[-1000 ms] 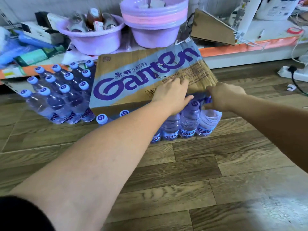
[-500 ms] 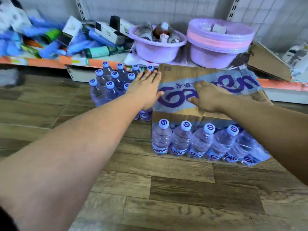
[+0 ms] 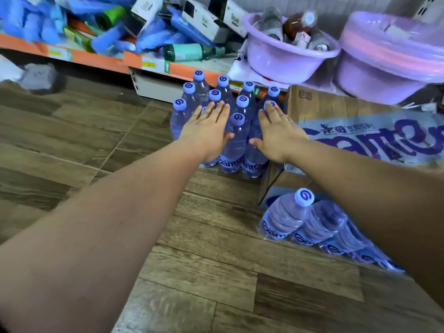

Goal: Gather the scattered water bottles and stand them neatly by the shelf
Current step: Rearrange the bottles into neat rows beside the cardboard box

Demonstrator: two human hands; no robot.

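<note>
Your left hand (image 3: 206,134) and right hand (image 3: 276,135) have left the carton (image 3: 336,109) for the standing bottles (image 3: 236,143) by the shelf (image 3: 105,61), fingers (image 3: 219,112) straight, holding nothing, likely squaring them.

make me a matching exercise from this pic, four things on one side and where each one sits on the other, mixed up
Things:
1. cardboard box
2. basin stack
3. bottle cluster
4. bottle row

Places:
A. on the shelf, far right, above the box
B. on the floor at the box's near side, lower right
C. standing at the shelf base, with the left hand and right hand spread over it
D. on the floor just right of the cluster, purple lettering on top

Pairs: 1-D, 2-A, 3-C, 4-B
</note>
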